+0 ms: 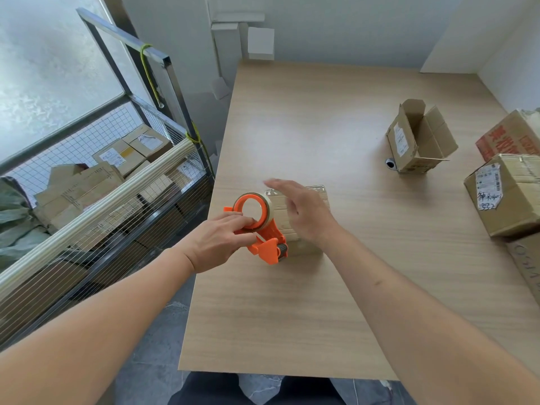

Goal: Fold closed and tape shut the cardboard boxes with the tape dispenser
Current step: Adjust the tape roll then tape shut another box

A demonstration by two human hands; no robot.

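Note:
An orange tape dispenser (264,229) with a roll of clear tape sits against the left side of a small closed cardboard box (314,194) near the table's left edge. My left hand (222,241) grips the dispenser by its roll and handle. My right hand (301,211) lies flat and open across the top of that box, fingers spread, hiding most of it. Shiny tape shows on the box's far edge. Another small cardboard box (420,138) stands at the right of the table with its flaps open.
The wooden table (292,302) carries a labelled closed box (508,194) and a red-printed carton (508,135) at its right edge. A small black and white object (390,163) lies beside the open box. A wire cage cart (96,182) full of boxes stands left.

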